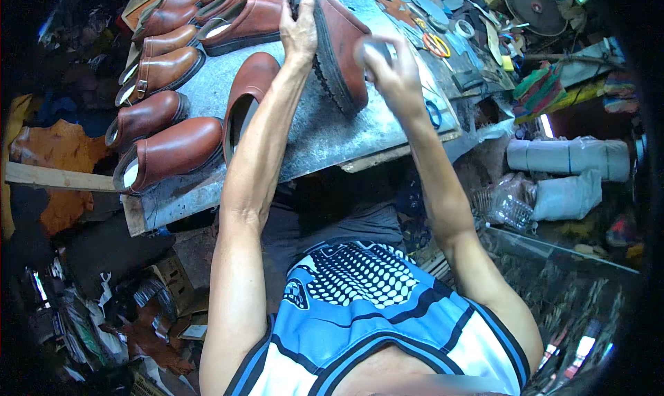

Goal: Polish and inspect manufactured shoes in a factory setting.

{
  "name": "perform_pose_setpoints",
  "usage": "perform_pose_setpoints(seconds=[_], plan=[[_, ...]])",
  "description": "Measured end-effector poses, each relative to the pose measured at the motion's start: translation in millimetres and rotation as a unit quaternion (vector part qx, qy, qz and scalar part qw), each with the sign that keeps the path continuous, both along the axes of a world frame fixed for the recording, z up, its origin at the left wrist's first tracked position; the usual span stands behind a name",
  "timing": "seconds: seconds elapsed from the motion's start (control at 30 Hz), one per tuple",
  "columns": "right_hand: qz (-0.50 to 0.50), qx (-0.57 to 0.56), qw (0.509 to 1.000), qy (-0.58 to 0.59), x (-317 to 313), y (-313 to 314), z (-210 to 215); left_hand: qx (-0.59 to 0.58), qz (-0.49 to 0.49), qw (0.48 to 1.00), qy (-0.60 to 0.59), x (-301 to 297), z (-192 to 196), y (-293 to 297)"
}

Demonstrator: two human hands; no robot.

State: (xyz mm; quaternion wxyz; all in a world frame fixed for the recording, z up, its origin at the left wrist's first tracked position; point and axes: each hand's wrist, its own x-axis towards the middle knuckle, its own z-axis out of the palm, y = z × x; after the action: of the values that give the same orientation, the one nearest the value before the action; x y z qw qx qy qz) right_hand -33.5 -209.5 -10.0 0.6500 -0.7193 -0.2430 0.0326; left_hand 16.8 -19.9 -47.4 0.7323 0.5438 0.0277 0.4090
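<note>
My left hand (300, 36) grips a reddish-brown leather clog (344, 47) by its dark-soled side, holding it tilted above the table with the toe toward me. Beside the upper, my right hand (400, 81) is closed around a small dark object (377, 49), smeared by motion; its kind I cannot make out. The object is at or against the clog's right side; contact is unclear. Under my left forearm stands another reddish-brown clog (257, 78), partly hidden by the arm. A matching clog (181, 150) rests at the table's near left corner.
More brown clogs, one a buckled tan clog (166, 71), line the left of the worktable (311, 150). Orange-handled scissors (436, 45), a tape roll (464, 29) and leather scraps lie on its right. Wrapped white rolls (570, 156) are off to the right.
</note>
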Motion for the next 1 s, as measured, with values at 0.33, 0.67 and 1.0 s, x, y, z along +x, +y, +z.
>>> perform_pose_setpoints(seconds=[0.33, 0.67, 1.0], plan=[[-0.002, -0.113, 0.988, -0.102, -31.6, -27.0, -46.2, 0.025, -0.002, 1.000, 0.012, 5.0, -7.5, 3.2], [-0.060, -0.147, 0.928, -0.336, -4.0, 18.4, -29.1, -0.009, -0.007, 1.000, 0.017, 7.6, -12.8, 11.3], [-0.040, -0.094, 0.944, -0.314, 4.4, 14.5, -7.6, -0.034, -0.042, 0.998, 0.017, 14.2, -21.8, 18.9]])
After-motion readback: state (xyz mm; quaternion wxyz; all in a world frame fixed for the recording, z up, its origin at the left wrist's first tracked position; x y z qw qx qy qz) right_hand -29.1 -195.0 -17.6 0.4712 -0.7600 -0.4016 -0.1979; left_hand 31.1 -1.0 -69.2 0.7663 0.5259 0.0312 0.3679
